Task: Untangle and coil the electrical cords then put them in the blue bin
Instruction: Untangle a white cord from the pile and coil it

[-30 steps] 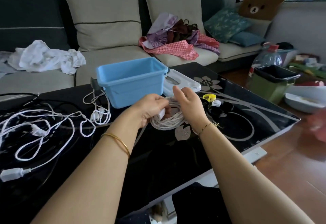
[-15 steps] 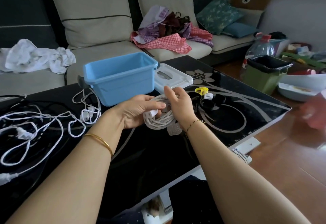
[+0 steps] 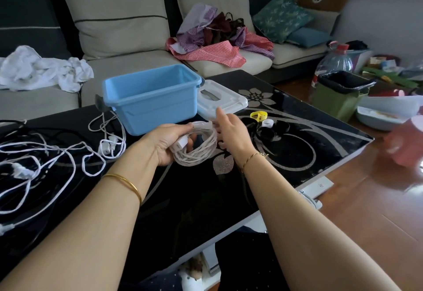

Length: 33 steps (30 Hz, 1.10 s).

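Head view: the right hand point(image 3: 231, 135) has let go of the coiled white cord point(image 3: 196, 151), and its fingers are now straight beside it. The left hand point(image 3: 167, 144) grips the coil palm-up, with the blue bin point(image 3: 151, 98) just beyond.

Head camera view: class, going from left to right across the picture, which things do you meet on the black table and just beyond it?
Loose tangled white cords → open blue plastic bin → flat white plastic lid → small yellow ring → green waste bin with black liner.
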### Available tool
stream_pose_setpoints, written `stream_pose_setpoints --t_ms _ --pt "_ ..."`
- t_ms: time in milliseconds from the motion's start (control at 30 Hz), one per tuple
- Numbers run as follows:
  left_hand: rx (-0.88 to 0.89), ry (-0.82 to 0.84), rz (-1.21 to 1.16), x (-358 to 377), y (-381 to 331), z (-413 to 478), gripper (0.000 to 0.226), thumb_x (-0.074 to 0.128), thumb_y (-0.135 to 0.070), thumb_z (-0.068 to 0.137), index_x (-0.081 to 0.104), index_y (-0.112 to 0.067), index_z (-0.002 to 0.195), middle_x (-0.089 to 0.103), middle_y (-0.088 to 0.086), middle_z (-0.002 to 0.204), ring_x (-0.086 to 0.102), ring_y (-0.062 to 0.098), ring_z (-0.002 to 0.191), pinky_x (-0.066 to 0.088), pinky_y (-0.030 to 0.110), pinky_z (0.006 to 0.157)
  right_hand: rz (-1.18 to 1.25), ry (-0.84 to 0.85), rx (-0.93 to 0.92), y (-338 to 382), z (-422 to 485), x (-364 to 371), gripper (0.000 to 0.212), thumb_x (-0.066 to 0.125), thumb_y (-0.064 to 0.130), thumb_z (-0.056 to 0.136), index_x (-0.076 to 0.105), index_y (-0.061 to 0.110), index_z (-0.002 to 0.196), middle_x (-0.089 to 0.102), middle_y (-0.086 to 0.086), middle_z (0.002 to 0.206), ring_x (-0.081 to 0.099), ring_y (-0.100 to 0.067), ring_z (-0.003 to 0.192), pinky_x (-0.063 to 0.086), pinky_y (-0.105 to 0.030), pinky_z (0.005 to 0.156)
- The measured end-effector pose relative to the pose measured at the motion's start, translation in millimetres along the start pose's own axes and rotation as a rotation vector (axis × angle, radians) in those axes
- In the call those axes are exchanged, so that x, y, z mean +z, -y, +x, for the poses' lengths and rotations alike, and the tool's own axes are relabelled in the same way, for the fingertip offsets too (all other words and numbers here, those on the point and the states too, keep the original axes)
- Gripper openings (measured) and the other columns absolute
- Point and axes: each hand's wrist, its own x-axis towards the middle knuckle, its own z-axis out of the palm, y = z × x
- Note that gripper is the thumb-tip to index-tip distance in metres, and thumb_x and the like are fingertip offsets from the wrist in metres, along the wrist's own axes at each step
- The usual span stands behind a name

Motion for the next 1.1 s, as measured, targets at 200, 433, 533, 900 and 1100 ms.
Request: stream_pose_setpoints --t_ms 200,433,533,900,1100 --pt "0.08 -0.058 0.049 7 -3 -1 0.018 0.056 -0.011 0.095 0.052 -0.004 0.079 0.053 0.01 0.067 0.047 0.008 0.034 0.044 0.014 0.039 -0.618 -0.233 0.073 -26 8 -37 0.026 0.04 0.003 0.091 0.053 0.009 0.113 0.041 -0.009 0.123 0.056 -0.029 0.091 0.045 -0.035 0.074" --pt "0.055 -0.017 0.084 12 -2 -4 0.015 0.054 -0.013 0.096 0.053 -0.004 0.083 0.054 0.01 0.069 0.048 0.008 0.034 0.044 0.015 0.038 -0.945 -0.118 0.041 -42 9 -24 0.028 0.049 0.002 0.088 0.05 0.008 0.115 0.044 -0.008 0.125 0.045 -0.031 0.114 0.043 -0.039 0.079" --pt "0.061 -0.018 0.079 12 -4 -5 0.016 0.054 -0.012 0.095 0.052 -0.004 0.082 0.054 0.01 0.069 0.048 0.008 0.034 0.044 0.015 0.038 -0.966 -0.132 0.044 -43 10 -23 0.019 0.051 0.004 0.089 0.052 0.006 0.108 0.044 -0.011 0.119 0.049 -0.032 0.108 0.043 -0.039 0.077" --pt "0.159 -0.164 0.041 -6 -13 -13 0.018 0.055 -0.015 0.096 0.049 -0.006 0.082 0.056 0.009 0.068 0.051 0.007 0.033 0.044 0.016 0.038 -0.315 -0.019 -0.033 -5 -2 -14 0.026 0.059 0.007 0.078 0.04 0.012 0.062 0.058 -0.011 0.065 0.054 -0.019 0.06 0.043 -0.028 0.053" --pt "0.266 -0.346 0.074 -52 -24 -26 0.017 0.058 -0.021 0.095 0.054 -0.009 0.084 0.063 -0.001 0.049 0.055 0.013 0.046 0.046 0.027 0.056 -0.035 0.204 -0.063 44 -21 6 0.005 0.051 0.008 0.09 0.055 0.006 0.092 0.063 -0.007 0.06 0.043 -0.014 0.047 0.033 -0.02 0.042"
